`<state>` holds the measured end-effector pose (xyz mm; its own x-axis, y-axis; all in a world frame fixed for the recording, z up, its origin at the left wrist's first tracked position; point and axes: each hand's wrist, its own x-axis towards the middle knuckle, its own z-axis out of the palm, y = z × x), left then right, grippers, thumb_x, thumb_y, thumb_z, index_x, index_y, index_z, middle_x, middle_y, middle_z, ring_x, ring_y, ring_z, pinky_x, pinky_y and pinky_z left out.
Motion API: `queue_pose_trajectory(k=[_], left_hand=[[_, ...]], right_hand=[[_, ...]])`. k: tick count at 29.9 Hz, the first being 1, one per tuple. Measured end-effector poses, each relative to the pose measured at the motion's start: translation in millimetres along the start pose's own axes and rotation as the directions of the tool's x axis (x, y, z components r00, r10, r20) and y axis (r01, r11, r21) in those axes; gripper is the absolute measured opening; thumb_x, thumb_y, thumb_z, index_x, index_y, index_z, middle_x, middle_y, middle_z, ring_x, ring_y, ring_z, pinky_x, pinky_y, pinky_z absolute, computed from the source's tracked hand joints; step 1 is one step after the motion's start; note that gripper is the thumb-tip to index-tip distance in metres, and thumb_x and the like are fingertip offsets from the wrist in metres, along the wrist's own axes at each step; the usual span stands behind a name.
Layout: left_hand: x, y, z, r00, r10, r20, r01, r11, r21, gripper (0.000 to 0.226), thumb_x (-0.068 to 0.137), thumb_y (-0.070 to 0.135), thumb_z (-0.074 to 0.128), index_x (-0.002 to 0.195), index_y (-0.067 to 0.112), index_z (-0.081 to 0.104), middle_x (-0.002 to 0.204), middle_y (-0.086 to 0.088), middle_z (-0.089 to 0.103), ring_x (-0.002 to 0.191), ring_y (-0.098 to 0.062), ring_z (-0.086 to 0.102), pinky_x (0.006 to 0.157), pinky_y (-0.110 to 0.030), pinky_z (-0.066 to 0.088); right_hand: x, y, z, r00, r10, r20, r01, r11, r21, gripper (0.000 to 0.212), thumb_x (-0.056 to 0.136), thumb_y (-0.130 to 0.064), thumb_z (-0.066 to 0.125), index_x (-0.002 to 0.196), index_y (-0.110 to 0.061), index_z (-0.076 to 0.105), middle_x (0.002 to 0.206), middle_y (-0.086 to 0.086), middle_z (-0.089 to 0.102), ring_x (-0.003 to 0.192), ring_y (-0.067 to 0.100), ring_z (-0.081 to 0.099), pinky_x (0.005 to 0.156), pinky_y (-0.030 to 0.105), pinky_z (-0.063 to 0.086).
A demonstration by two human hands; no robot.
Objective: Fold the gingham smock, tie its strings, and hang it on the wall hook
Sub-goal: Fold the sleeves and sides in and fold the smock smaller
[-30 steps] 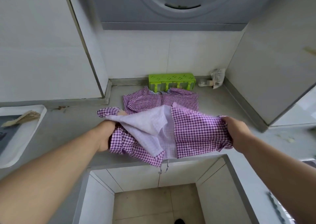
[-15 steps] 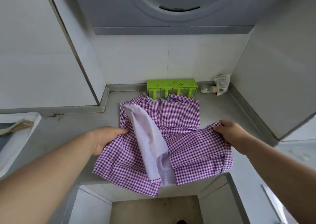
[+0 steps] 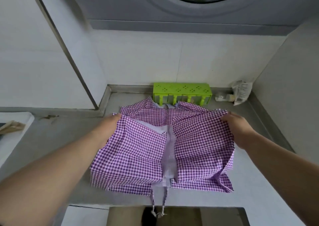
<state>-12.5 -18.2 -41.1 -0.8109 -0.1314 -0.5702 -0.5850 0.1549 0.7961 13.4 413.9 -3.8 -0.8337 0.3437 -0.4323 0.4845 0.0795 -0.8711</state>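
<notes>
The purple-and-white gingham smock (image 3: pixel 138 156) lies on the grey countertop (image 3: pixel 57 139), its lower half doubled over the upper half. A pale strip of its inner side runs down the middle. My left hand (image 3: pixel 110 127) grips the folded edge at the left. At the right, my right hand (image 3: pixel 236 125) grips the other end of that edge. Two thin strings (image 3: pixel 159 203) hang from the smock's near edge over the counter front, their ends knotted. No wall hook is in view.
A lime green plastic rack (image 3: pixel 183 94) stands against the back wall just beyond the smock. A crumpled packet (image 3: pixel 241 91) and a small bottle lie in the back right corner. A white tray (image 3: pixel 12 132) with a brush sits at the left. A range hood hangs overhead.
Both hands carried the smock's lower edge away from me and up over the upper half. The loose pale flap was turned under. The cloth now lies flatter and the strings hang at the front.
</notes>
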Motion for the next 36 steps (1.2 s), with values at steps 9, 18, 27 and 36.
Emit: queue_pose_trajectory(k=[9, 18, 27, 36], left_hand=[[94, 39, -8, 0.99, 0.127, -0.056, -0.127, 0.992, 0.013, 0.052, 0.104, 0.06, 0.04, 0.145, 0.035, 0.058, 0.131, 0.0, 0.071, 0.115, -0.028, 0.069, 0.107, -0.057, 0.051], [155, -1, -13, 0.999, 0.022, -0.035, -0.016, 0.985, 0.172, 0.059, 0.082, 0.058, 0.064, 0.137, 0.037, 0.063, 0.126, -0.004, 0.075, 0.106, -0.028, 0.074, 0.099, -0.056, 0.058], [150, -67, -34, 0.965, -0.232, -0.122, 0.26, 0.909, 0.325, 0.102, 0.066, 0.063, 0.083, 0.152, 0.019, 0.05, 0.135, -0.008, 0.068, 0.109, -0.029, 0.07, 0.102, -0.051, 0.056], [91, -108, -38, 0.917, -0.384, -0.105, 0.381, 0.772, 0.508, 0.101, 0.083, 0.073, 0.071, 0.16, 0.015, 0.042, 0.16, -0.014, 0.05, 0.139, -0.037, 0.055, 0.119, -0.051, 0.042]], right_hand=[[109, -19, 40, 0.988, 0.017, -0.155, -0.018, 1.0, -0.004, 0.024, 0.084, -0.031, 0.055, 0.101, -0.021, 0.07, 0.111, 0.011, 0.074, 0.103, 0.036, 0.07, 0.099, 0.058, 0.054], [158, 26, 61, 0.965, 0.039, -0.261, -0.137, 0.919, -0.369, 0.055, 0.088, -0.013, 0.07, 0.139, -0.008, 0.051, 0.12, 0.016, 0.062, 0.105, 0.039, 0.066, 0.094, 0.051, 0.057], [153, 77, 64, 0.982, 0.002, -0.187, -0.099, 0.852, -0.515, 0.02, 0.082, -0.001, 0.078, 0.087, -0.008, 0.059, 0.085, 0.014, 0.065, 0.092, 0.037, 0.067, 0.083, 0.048, 0.057], [110, 113, 38, 0.898, 0.342, -0.277, -0.437, 0.618, -0.654, 0.086, 0.078, -0.041, 0.083, 0.138, 0.002, 0.039, 0.123, 0.022, 0.057, 0.089, 0.031, 0.063, 0.06, 0.036, 0.053]])
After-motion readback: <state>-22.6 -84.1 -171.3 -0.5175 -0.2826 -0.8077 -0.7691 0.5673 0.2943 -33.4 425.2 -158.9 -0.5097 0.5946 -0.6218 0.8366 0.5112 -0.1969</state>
